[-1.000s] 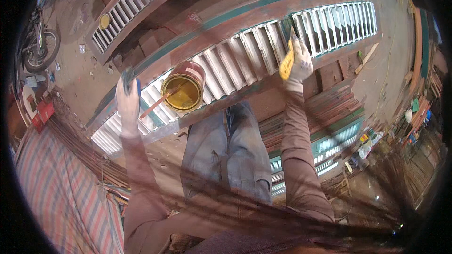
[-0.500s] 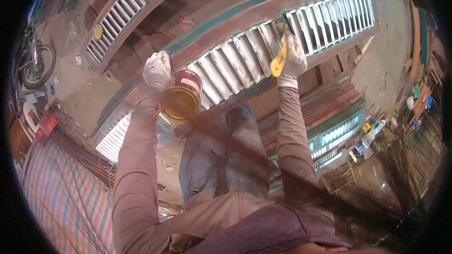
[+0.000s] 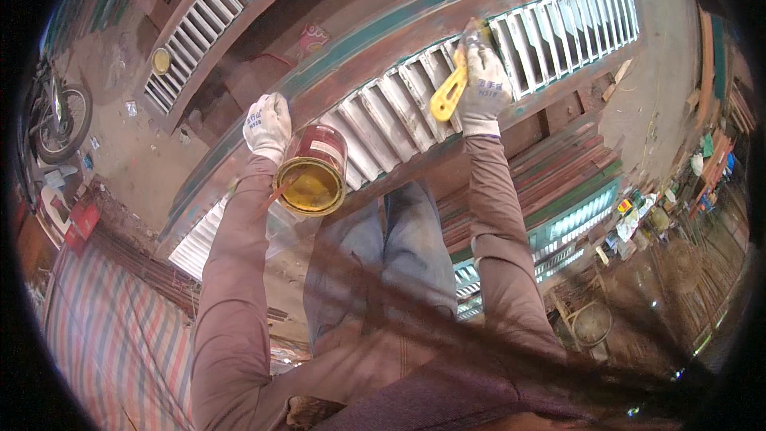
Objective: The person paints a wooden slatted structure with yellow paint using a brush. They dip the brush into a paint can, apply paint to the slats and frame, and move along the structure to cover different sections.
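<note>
A louvered wooden shutter (image 3: pixel 399 108) with white slats and a brown and teal frame lies across in front of me. My right hand (image 3: pixel 484 84), in a white work glove, is closed on a yellow-handled paintbrush (image 3: pixel 448 94). Its dark bristle end lies by the shutter's far rail, at the top of the slats. My left hand (image 3: pixel 268 121), gloved too, has its fingers curled over the frame at left. Close beside that wrist, a dark red paint can (image 3: pixel 311 183) shows yellowish-brown liquid, with a thin stick at its rim. What supports the can is hidden.
Farther off lies a second louvered shutter (image 3: pixel 203 28) with a round yellow lid (image 3: pixel 161 61) on it. A motorcycle wheel (image 3: pixel 68 120) stands at far left. Stacked boards (image 3: pixel 550 164) lie to the right of my legs, and a striped tarp (image 3: pixel 112 335) at lower left.
My right hand has shifted left and a little up along the slats with the paintbrush, whose handle now tilts more. My left hand stays in nearly the same place.
</note>
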Motion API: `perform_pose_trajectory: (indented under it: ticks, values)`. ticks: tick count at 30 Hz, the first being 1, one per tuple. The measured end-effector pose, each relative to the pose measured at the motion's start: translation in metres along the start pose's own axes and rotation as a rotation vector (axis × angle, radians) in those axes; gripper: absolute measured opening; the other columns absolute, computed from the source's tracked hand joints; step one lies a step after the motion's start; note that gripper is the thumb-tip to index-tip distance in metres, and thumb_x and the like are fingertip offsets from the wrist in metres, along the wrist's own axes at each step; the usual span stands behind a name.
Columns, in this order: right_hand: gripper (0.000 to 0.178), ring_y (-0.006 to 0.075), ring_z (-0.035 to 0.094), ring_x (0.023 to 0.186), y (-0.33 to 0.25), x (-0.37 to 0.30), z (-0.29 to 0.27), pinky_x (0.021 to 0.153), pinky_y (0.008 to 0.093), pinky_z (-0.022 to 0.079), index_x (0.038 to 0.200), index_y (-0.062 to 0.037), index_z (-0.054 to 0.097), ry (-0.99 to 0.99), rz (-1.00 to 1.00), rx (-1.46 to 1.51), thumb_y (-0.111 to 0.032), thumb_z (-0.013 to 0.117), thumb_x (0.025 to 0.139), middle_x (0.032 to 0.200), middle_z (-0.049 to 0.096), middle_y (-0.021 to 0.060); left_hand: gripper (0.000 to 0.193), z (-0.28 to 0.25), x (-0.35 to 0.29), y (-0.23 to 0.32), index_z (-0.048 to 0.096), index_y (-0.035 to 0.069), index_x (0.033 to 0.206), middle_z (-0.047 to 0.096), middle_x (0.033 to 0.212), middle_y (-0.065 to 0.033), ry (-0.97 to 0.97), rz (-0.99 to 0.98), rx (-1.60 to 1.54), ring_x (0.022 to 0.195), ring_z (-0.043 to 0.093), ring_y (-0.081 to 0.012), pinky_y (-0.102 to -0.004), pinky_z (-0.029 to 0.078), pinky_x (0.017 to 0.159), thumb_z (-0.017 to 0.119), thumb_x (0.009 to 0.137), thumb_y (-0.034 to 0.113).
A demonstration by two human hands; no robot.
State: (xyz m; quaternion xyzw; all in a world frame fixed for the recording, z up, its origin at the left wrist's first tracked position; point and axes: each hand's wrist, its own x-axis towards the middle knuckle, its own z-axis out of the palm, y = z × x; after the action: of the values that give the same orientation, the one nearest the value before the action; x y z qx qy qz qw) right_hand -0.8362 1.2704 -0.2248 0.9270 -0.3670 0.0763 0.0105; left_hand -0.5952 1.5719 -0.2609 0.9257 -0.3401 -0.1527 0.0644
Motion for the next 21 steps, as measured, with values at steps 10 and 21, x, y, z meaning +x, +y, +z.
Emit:
perform_pose_trajectory:
  ticks: [10, 21]
  values:
    - [0.033, 0.0230, 0.066, 0.096, 0.020, -0.015, -0.002, 0.078, 0.0332, 0.054, 0.118, -0.0145, 0.065, 0.045, 0.085, 0.029, -0.021, 0.062, 0.085, 0.114, 0.067, 0.0051, 0.025, -0.001, 0.000, 0.002, 0.068, 0.012, 0.089, 0.068, 0.093, -0.0083, -0.004, -0.051, -0.019, 0.086, 0.063, -0.0317, -0.0432, 0.051, 0.077, 0.052, 0.092, 0.030]
    - [0.036, 0.0246, 0.066, 0.100, 0.015, -0.032, -0.014, 0.082, 0.0334, 0.053, 0.119, -0.0108, 0.064, 0.046, 0.101, 0.010, -0.015, 0.066, 0.083, 0.113, 0.067, 0.0088, 0.024, -0.003, -0.001, 0.005, 0.069, 0.012, 0.089, 0.068, 0.091, -0.0084, 0.023, -0.065, -0.035, 0.085, 0.064, -0.0314, -0.0439, 0.051, 0.076, 0.054, 0.091, 0.030]
